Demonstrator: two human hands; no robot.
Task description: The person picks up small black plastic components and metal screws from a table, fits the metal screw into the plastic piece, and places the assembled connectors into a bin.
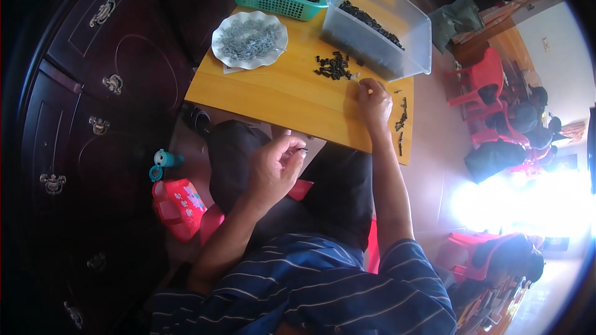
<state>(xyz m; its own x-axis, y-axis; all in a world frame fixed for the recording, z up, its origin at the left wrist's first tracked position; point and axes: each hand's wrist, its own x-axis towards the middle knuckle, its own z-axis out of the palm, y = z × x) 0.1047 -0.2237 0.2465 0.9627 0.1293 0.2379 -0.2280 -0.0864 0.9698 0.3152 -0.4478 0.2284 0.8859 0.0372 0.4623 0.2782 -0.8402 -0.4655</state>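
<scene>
My left hand [277,167] is raised over my lap, just off the table's near edge. Its thumb and fingers pinch a small black part [303,150], too small to name more closely. Over the right side of the table is my right hand [376,107], its fingers bent together; what they hold, if anything, is hidden. Just beyond those fingertips lies a loose pile of small black parts [334,66], with a small whitish piece [356,76] at its edge. A short row of thin black pieces [401,115] lies along the table's right edge.
On the wooden table [279,96] stand a scalloped white plate [218,46] of small clear pieces, a green basket [279,4] of black parts and a clear plastic bin [415,37]. Dark cabinets [81,80] rise at left. A red bag [180,208] sits below. Red chairs [484,77] stand right.
</scene>
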